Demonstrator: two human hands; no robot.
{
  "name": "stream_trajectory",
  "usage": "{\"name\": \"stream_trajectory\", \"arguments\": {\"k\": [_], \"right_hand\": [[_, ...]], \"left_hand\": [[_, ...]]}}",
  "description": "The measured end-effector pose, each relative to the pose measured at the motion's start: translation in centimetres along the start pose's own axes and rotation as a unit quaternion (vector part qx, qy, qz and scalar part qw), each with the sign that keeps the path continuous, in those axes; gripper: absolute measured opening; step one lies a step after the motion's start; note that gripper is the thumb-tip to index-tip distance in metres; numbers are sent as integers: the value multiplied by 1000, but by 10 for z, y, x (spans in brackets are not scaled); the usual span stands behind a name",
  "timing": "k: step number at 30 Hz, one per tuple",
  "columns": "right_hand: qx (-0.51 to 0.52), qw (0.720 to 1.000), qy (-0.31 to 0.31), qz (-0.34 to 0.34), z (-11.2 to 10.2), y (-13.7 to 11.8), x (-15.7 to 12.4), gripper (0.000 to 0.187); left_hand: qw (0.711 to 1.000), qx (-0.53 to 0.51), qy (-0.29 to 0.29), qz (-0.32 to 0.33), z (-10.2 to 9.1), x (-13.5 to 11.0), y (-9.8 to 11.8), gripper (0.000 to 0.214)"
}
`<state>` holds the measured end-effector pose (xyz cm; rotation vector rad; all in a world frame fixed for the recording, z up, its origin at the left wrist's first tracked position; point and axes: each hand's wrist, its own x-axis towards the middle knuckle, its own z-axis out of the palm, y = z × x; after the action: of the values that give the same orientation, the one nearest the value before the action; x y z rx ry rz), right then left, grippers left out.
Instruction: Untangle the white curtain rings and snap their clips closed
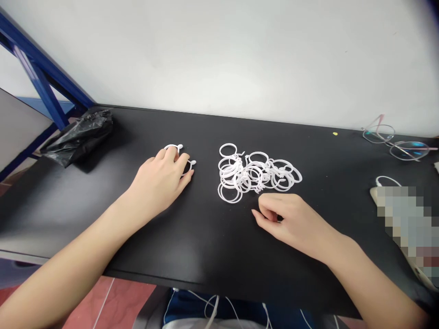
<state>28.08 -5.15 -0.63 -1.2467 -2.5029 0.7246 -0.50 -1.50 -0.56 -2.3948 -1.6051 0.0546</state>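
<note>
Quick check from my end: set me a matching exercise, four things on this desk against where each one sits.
1 black bag
2 eyeglasses
3 pile of white rings
4 left hand

A far right of the table
B resting on two loose rings
C far left corner
D centre, just beyond the right hand

Pairs: 1-C, 2-A, 3-D, 4-B

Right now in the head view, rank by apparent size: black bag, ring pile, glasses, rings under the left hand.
1. ring pile and black bag: about alike, no ranking.
2. glasses, slightly smaller.
3. rings under left hand, partly hidden.
</note>
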Motion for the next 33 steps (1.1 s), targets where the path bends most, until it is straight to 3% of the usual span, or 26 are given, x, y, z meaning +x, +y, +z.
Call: {"name": "stream_trajectory", "arguments": {"k": [9,14,24,33], "right_hand": [[56,998,-15,-31,6,-3,-1,36],[89,995,-15,-36,6,-6,-1,36],[176,982,-53,-34,6,-12,0,34],[196,979,-11,-60,8,-15,1,35]], "left_hand": [[999,4,-4,-41,2,1,-1,32],[998,-15,61,-23,1,2,1,32],[969,-170,159,83,-7,3,19,19],[925,-258,195,201,-10,4,25,12]]}}
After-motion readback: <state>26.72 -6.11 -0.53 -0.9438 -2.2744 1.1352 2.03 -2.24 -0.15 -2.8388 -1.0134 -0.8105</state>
